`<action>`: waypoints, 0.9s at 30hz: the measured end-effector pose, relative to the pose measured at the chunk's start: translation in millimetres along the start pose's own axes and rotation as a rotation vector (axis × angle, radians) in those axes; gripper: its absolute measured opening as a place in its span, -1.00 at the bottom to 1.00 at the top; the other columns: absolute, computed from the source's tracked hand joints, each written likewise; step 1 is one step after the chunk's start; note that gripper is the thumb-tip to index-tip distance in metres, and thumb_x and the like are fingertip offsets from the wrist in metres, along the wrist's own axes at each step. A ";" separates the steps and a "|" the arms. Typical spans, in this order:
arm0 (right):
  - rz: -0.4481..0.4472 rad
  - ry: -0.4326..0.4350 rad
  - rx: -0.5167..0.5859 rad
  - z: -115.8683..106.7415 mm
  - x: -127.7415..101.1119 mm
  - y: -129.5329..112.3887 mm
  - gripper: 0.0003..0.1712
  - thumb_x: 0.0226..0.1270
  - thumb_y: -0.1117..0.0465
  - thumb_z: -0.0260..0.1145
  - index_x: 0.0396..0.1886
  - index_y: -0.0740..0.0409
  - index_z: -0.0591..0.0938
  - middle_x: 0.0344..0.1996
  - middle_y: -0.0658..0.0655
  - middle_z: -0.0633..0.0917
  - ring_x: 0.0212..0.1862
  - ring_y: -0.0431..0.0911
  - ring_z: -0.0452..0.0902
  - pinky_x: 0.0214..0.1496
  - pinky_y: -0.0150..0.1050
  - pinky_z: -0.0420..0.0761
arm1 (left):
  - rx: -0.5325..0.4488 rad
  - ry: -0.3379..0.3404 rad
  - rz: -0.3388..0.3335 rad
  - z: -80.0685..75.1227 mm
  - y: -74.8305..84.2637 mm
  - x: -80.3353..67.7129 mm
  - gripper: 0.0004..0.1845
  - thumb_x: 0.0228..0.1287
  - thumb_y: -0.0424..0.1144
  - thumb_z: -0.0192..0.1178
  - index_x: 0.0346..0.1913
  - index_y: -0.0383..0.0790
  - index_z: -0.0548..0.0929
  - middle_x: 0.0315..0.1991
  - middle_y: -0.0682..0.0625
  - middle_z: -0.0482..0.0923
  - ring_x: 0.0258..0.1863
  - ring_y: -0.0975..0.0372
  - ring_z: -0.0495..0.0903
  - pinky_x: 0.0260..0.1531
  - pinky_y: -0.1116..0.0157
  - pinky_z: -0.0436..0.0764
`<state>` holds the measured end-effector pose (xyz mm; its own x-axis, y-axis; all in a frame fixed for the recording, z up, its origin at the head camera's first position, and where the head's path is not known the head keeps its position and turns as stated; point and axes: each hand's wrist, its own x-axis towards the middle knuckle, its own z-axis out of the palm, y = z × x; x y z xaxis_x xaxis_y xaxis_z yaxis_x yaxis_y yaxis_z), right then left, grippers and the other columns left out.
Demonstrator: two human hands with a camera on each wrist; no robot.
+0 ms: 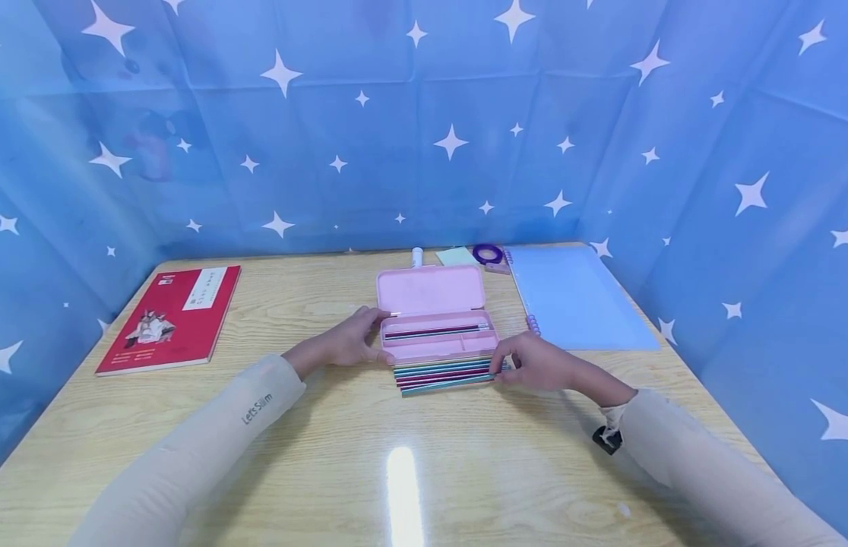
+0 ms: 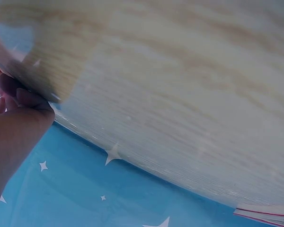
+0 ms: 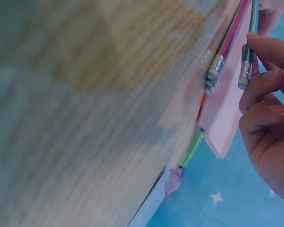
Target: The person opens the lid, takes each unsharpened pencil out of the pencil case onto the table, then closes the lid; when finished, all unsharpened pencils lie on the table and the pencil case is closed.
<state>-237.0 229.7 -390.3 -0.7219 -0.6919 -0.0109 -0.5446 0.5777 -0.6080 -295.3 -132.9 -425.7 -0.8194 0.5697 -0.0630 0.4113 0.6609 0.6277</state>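
While, from the head, the left hand (image 1: 354,339) grips the pink case (image 1: 424,351) at left, the right hand (image 1: 533,362) pinches a teal pencil (image 1: 446,385) on the case's near side; the raised lid (image 1: 431,291) partly hides a white cylinder (image 1: 416,257). Left wrist: grainy worktop (image 2: 180,94), red-edged book (image 2: 270,215). Right wrist: shiny ferrule (image 3: 245,71).

Pencils (image 1: 441,375), spiral notebook (image 1: 581,296) and starry curtain (image 1: 376,144) suggest a study corner

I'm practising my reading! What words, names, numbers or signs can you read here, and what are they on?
"Let's", then perhaps "Slim" (blurred): on the cream fabric left sleeve.
Red rectangular paper book: printing on its white label and cover, too small to read.
Pink rectangular pencil case, thin colourful pencils: nothing readable.
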 end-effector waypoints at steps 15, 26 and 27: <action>-0.029 0.031 -0.042 9.0 2.9 1.9 -0.90 0.18 0.37 0.46 -0.40 0.08 0.74 -0.41 -0.06 0.71 -0.48 -0.23 0.47 -0.36 -0.34 0.54 | -0.012 -0.002 -0.001 -0.1 -0.3 -0.6 0.05 0.07 0.13 0.47 0.49 -0.29 0.17 0.24 -0.17 0.27 0.17 0.08 0.28 0.27 0.08 0.32; -0.021 0.041 -0.115 11.1 5.9 0.8 -0.85 0.11 0.40 0.47 -0.44 0.06 0.72 -0.46 -0.09 0.69 -0.40 -0.24 0.50 -0.28 -0.32 0.54 | -0.002 -0.004 -0.019 0.5 -1.1 -0.2 0.08 0.06 0.18 0.45 0.50 -0.29 0.16 0.26 -0.17 0.27 0.22 0.09 0.29 0.34 0.08 0.27; -0.021 0.042 -0.117 11.3 6.1 0.6 -0.85 0.11 0.40 0.47 -0.44 0.07 0.72 -0.47 -0.10 0.69 -0.39 -0.24 0.50 -0.27 -0.32 0.54 | -0.004 -0.006 -0.021 0.6 -1.2 -0.2 0.08 0.06 0.17 0.45 0.50 -0.29 0.15 0.26 -0.17 0.27 0.22 0.09 0.29 0.34 0.08 0.27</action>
<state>-236.9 221.0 -399.6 -0.7258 -0.6870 0.0354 -0.6038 0.6117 -0.5111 -295.4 -133.5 -426.9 -0.8256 0.5585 -0.0805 0.3922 0.6706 0.6296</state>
